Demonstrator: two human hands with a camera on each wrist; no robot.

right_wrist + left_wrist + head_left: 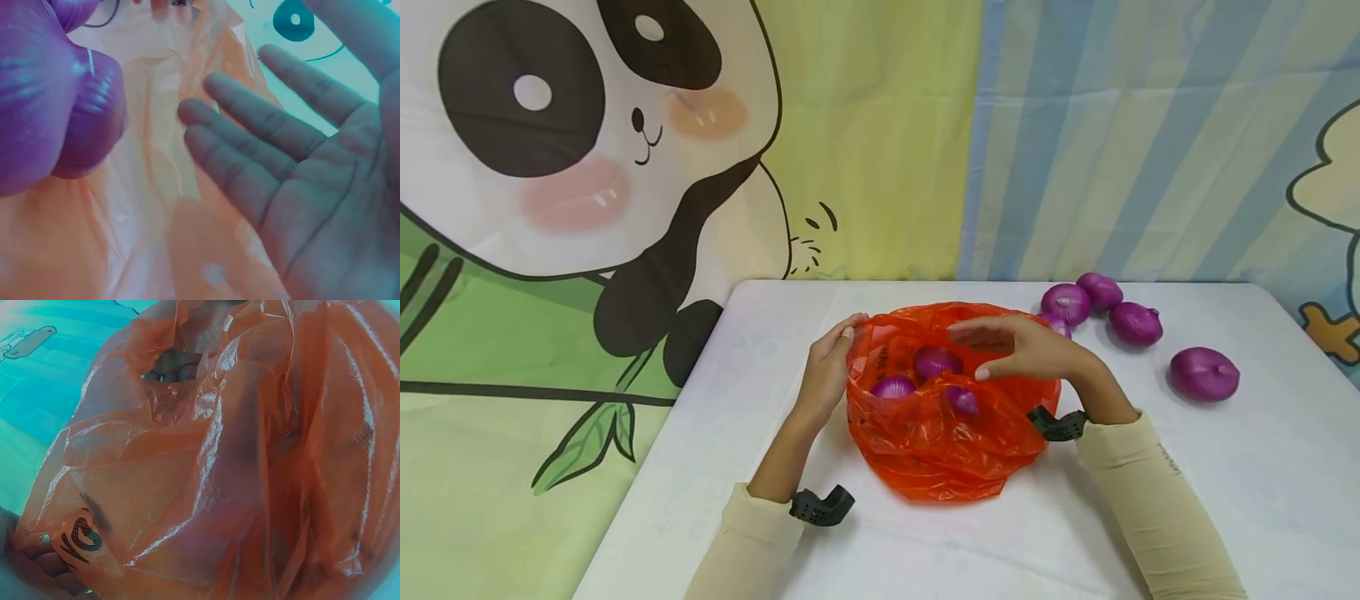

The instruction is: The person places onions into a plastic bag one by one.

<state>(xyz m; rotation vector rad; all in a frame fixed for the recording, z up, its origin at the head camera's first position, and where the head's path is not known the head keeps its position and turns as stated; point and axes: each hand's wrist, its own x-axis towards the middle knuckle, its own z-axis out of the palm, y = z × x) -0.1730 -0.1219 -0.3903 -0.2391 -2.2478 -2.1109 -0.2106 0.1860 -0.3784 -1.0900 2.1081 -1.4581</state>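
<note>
A red plastic bag (947, 454) stands with its mouth spread wide in the middle of the table. Inside it lie several purple onions (937, 362), also seen large in the right wrist view as purple onions (37, 100). My left hand (831, 367) pinches the bag's left rim between thumb and fingers. In the left wrist view the bag (162, 506) fills most of the picture, with that hand's fingers at the lower left. Over the bag's opening, my right hand (1026, 348) holds nothing; its fingers (250, 131) are extended and spread apart.
Several more purple onions (1135, 324) lie at the table's back right, one partly hidden behind the right hand. A single onion (1204, 374) lies farther right. The white table (1262, 500) meets a printed curtain (880, 150) with a panda at the back.
</note>
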